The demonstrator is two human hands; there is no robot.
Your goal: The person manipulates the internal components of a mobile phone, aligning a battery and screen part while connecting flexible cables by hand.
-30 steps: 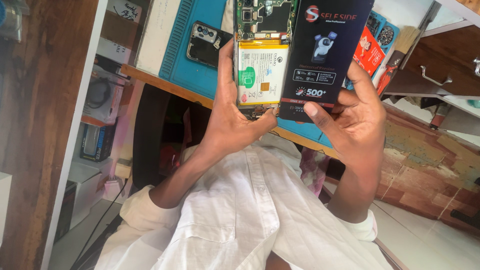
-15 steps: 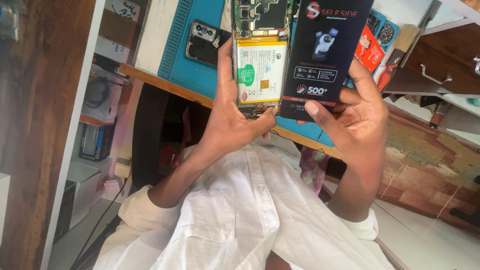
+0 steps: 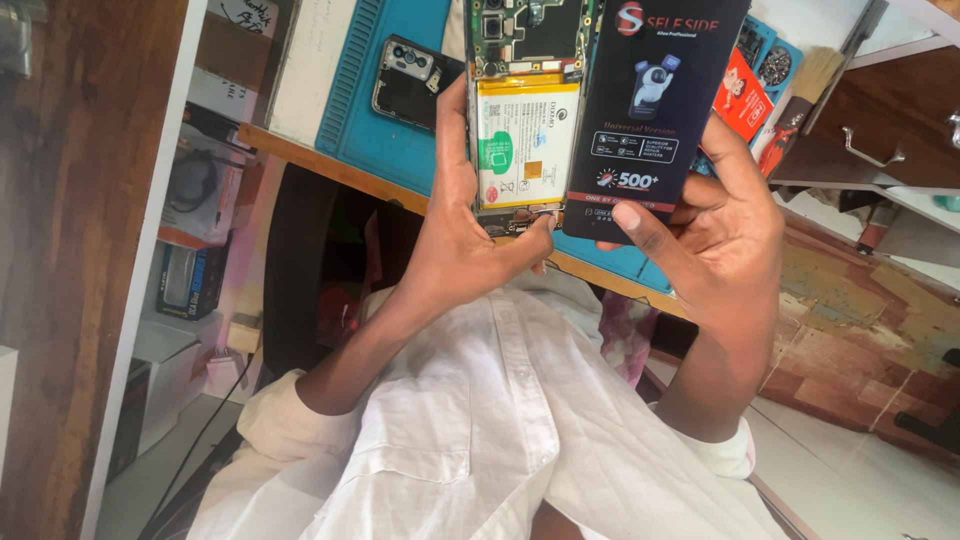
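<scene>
The left hand gripped an opened smartphone, back cover removed, with the fingers along its left edge and the thumb pressed across its bottom end; the white battery and the circuit board above it lay exposed. The right hand pinched a black flat retail box by its lower end, thumb on the printed face and fingers wrapped behind, holding it upright just beside the phone, on the phone's right, with the edges touching or nearly so. The step in hand appeared to be a side-by-side comparison of the boxed part against the opened phone. The next move would likely call for setting one item down, since both hands were occupied and neither could open the box. Behind the phone lay a blue repair mat on the wooden bench edge; a detached dark back cover rested on the mat to the phone's left. Right of the box, an orange packet and a tray of small parts crowded the mat, limiting free placement space. Below the phone, the white shirt filled the lap.
</scene>
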